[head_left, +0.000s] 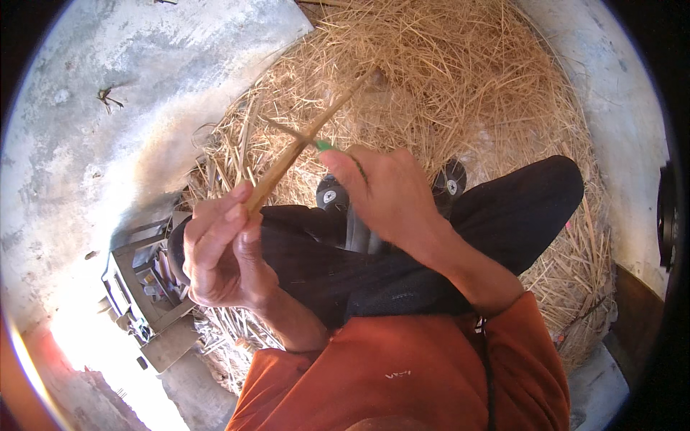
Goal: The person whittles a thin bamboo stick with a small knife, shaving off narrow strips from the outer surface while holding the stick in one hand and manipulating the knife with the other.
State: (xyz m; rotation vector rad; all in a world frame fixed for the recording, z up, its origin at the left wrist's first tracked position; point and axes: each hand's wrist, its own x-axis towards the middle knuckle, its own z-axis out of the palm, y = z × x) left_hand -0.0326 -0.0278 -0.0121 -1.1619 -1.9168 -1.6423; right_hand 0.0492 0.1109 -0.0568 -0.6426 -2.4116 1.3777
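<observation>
My left hand (228,251) grips the lower end of a long, pale tan bamboo strip (277,174), its fingers and thumb pinched round it. The strip slants up and to the right, narrowing toward its far end above the straw. In my right hand (392,194) is a knife (289,131) with a green handle, most of which my closed fingers hide. Its thin dark blade lies across the strip near the middle, pointing up and left. Both hands are held over my crossed legs.
Loose straw and shavings (460,72) are heaped on the floor ahead and to the right. Pale, worn concrete (144,86) lies at the left. A wooden frame or box (147,287) with small items stands by my left knee. Dark shoes (330,197) show beneath my hands.
</observation>
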